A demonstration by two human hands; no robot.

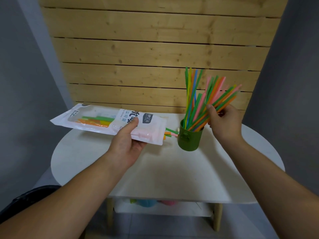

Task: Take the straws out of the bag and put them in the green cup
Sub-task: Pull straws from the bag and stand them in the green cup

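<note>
My left hand (126, 144) holds a white plastic straw bag (96, 120) level above the table, thumb on top. A few straws remain inside it, and their tips (170, 132) stick out of its open right end, close to the green cup (189, 138). The cup stands on the white table and holds several coloured straws (191, 90) leaning upward. My right hand (224, 121) grips a bundle of straws (219, 99) whose lower ends sit in the cup and whose tops fan up and to the right.
The round white table (172, 169) stands against a wooden slat wall (155, 57). A lower shelf (164, 207) under the front edge holds blurred coloured items. Grey walls flank both sides.
</note>
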